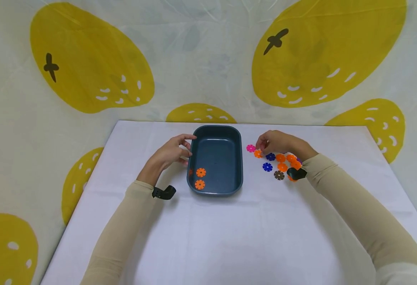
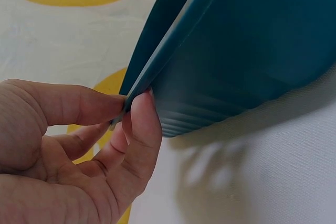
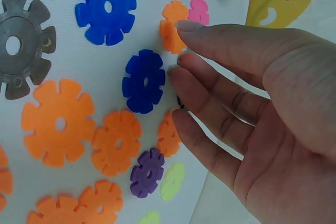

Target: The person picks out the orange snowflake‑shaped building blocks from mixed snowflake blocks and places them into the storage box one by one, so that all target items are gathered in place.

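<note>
White table (image 1: 208,237), left grip (image 1: 170,153) on tray rim (image 1: 215,194)

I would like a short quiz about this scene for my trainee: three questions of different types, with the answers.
1. True or false: the left hand pinches the rim of the tray.
2. Which colour are the discs lying inside the tray? (a) blue (b) orange (c) brown
3. Fill in: in the head view, outside the tray and nearest to its right side lies the ____.

Key: 1. True. 2. (b). 3. pink disc.
</note>
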Action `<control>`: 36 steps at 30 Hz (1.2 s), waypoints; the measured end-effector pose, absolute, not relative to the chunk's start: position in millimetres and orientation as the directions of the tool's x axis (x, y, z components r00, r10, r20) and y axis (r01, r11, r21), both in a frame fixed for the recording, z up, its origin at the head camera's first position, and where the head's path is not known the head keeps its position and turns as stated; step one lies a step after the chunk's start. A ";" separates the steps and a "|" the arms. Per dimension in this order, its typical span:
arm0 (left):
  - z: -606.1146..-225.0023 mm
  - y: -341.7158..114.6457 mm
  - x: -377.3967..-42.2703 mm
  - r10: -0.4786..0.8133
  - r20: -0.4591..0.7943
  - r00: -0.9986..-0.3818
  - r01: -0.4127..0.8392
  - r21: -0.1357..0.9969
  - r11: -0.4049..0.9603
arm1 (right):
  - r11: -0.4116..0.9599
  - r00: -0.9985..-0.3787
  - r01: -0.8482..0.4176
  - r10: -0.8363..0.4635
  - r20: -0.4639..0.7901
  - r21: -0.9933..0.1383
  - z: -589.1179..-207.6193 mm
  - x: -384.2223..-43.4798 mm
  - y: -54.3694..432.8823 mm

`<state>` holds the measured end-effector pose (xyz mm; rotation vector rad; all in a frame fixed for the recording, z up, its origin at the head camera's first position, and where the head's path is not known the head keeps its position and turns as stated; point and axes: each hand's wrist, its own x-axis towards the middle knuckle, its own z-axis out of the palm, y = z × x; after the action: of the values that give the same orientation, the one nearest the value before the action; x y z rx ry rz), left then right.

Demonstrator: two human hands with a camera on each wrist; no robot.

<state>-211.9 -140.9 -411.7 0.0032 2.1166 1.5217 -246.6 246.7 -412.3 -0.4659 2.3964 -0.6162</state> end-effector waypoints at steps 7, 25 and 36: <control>-413.0 -141.6 -211.8 0.294 -0.417 -0.860 -0.301 0.880 0.367 | 0.839 -0.782 -0.205 -0.450 -0.432 -0.504 -417.5 -244.5 241.8; -410.8 -140.3 -211.8 0.298 -0.414 -0.860 -0.299 0.882 0.364 | 0.873 -0.804 -0.246 -0.426 -0.414 -0.420 -420.4 -242.9 236.9; -410.6 -140.7 -211.5 0.315 -0.405 -0.858 -0.285 0.887 0.362 | 0.869 -0.806 -0.230 -0.423 -0.415 -0.439 -420.1 -242.4 238.7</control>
<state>-211.5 -140.7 -410.6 0.0257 2.1098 1.5250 -242.4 238.7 -420.1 -0.4750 2.5267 -0.5071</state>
